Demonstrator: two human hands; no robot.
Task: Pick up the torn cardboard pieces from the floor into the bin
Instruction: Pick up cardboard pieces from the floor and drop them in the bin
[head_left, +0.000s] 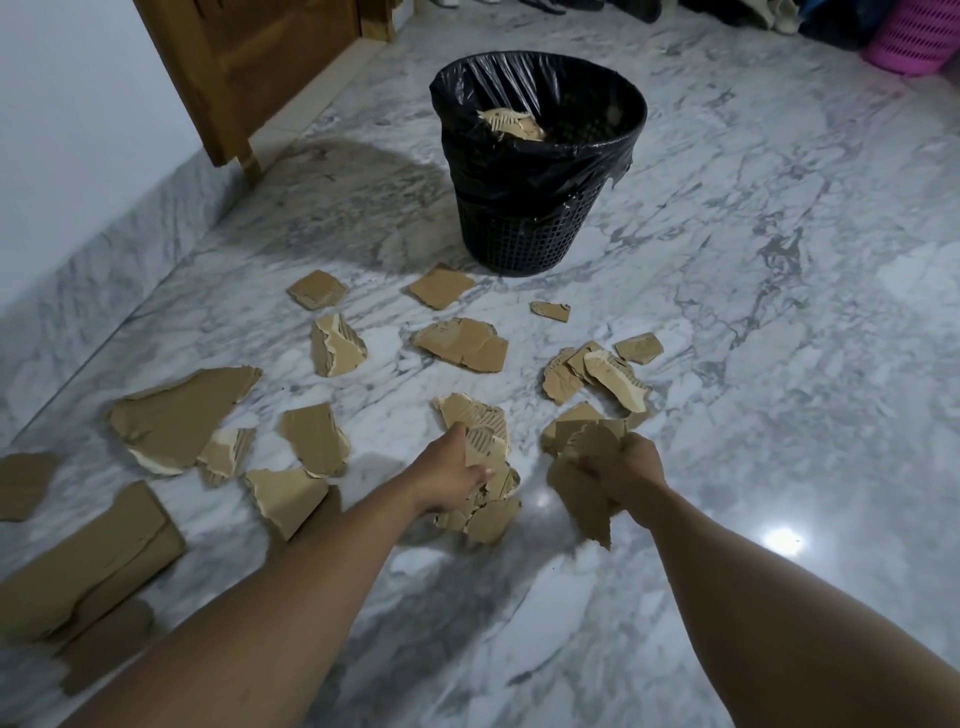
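torn cardboard pieces (462, 344) lie scattered over the marble floor (779, 322) in front of the bin (519, 236), the nearest just beside its base and the largest slabs well off to the left. one torn piece (511, 126) already lies inside the bin, against its black liner (519, 171). the left hand (452, 473) grips a bunch of pieces (491, 512), its fingers curled round them. the right hand (634, 467) clenches a second bunch (579, 488), fingers pressed together round it, the scraps hanging below the fist. a wooden door (249, 67) stands beyond at the left, and a pink basket (914, 36) sits at the far right.
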